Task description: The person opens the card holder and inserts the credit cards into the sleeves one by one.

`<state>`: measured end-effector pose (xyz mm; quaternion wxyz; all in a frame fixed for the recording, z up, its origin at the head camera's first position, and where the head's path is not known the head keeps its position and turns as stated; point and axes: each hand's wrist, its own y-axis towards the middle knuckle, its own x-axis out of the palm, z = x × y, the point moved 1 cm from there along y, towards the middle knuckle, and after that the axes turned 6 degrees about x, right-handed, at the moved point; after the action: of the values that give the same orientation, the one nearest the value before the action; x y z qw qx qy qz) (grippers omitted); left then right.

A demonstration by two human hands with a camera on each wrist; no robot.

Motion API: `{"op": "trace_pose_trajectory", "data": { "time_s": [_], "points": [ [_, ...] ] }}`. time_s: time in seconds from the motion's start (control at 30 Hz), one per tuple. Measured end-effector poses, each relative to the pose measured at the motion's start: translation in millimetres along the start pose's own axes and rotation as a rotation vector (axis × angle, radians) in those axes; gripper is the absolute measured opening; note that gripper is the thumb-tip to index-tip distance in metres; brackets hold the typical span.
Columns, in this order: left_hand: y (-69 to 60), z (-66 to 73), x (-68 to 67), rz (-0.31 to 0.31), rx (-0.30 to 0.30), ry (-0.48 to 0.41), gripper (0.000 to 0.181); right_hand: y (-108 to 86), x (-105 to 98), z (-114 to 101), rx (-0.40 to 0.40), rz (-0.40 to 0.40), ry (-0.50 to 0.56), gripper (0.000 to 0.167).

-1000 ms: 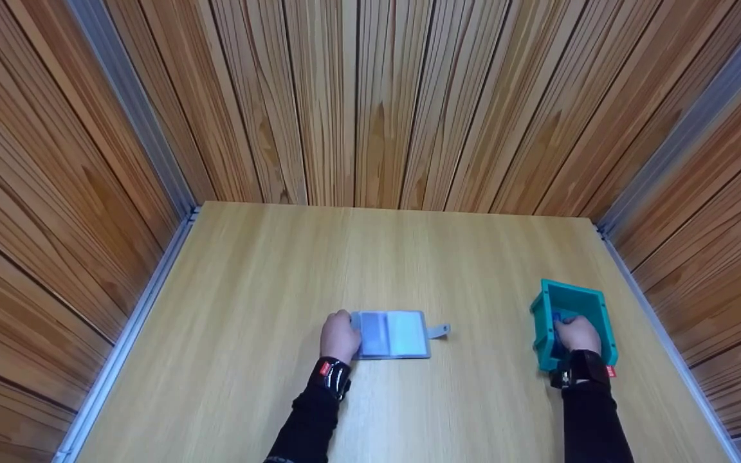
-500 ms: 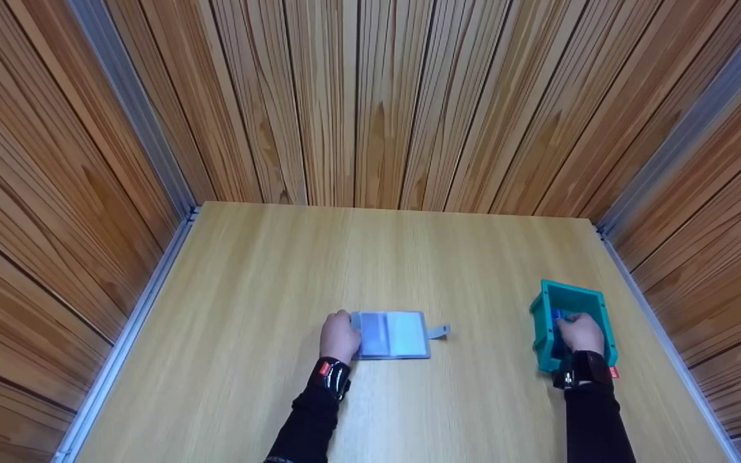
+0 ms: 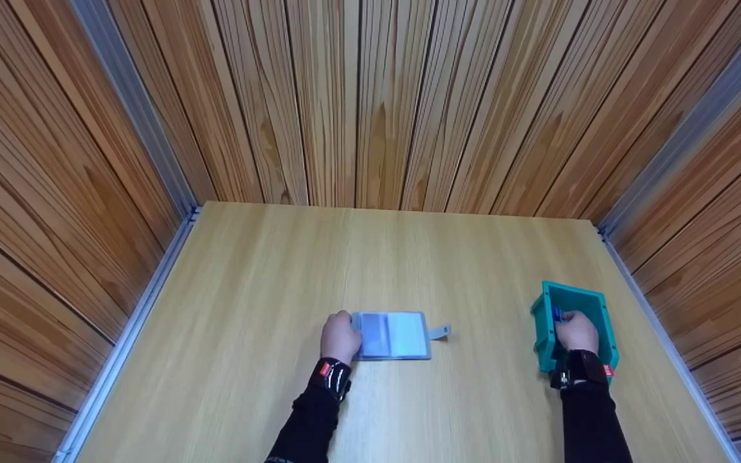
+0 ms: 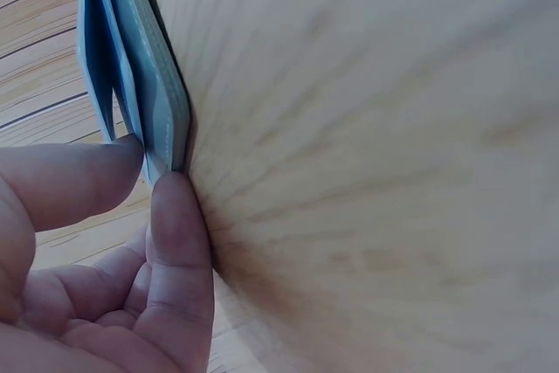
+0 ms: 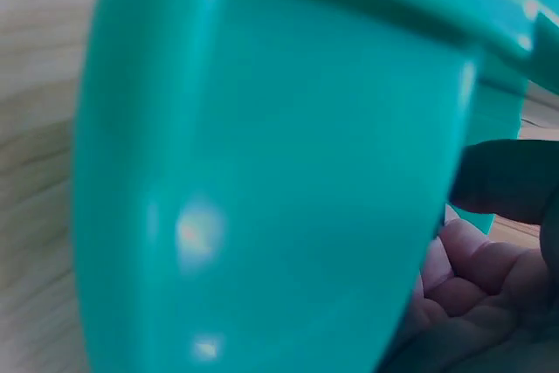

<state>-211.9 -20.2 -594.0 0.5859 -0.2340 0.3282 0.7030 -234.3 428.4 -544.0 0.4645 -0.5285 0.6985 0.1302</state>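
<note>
A light-blue card holder (image 3: 391, 335) lies spread out on the table, its clear sleeves facing up and its snap strap sticking out to the right. My left hand (image 3: 340, 337) pinches its left edge; in the left wrist view the thumb (image 4: 79, 183) and a finger grip a corner of the cover. On the right, my right hand (image 3: 577, 332) reaches down into a teal bin (image 3: 608, 325), beside a dark blue item (image 3: 558, 314). In the right wrist view the bin's wall (image 5: 306, 172) covers the fingertips, so whether they hold the item is hidden.
The light wooden table (image 3: 280, 263) is bordered by wood-plank walls (image 3: 380, 103) at the back and both sides. Grey metal rails (image 3: 132, 321) run along the side edges. The bin stands near the right rail.
My right hand shifts slightly about inside the bin, and the visible part of the blue item changes a little. My left hand and the card holder stay still.
</note>
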Motion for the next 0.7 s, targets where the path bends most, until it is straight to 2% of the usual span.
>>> {"op": "trace_pose_trajectory", "data": {
  "time_s": [0.2, 0.43, 0.7],
  "points": [
    [-0.7, 0.1, -0.3, -0.001, 0.006, -0.005, 0.015, -2.9, 0, 2, 0.009, 0.004, 0.005, 0.043],
    [-0.5, 0.0, -0.4, -0.018, -0.021, -0.019, 0.013, -3.9, -3, 8, 0.017, 0.016, 0.016, 0.043],
    [0.0, -0.2, -0.7, -0.001, -0.019, -0.025, 0.013, -4.5, -1, 11, -0.015, 0.096, 0.002, 0.041]
  ]
}}
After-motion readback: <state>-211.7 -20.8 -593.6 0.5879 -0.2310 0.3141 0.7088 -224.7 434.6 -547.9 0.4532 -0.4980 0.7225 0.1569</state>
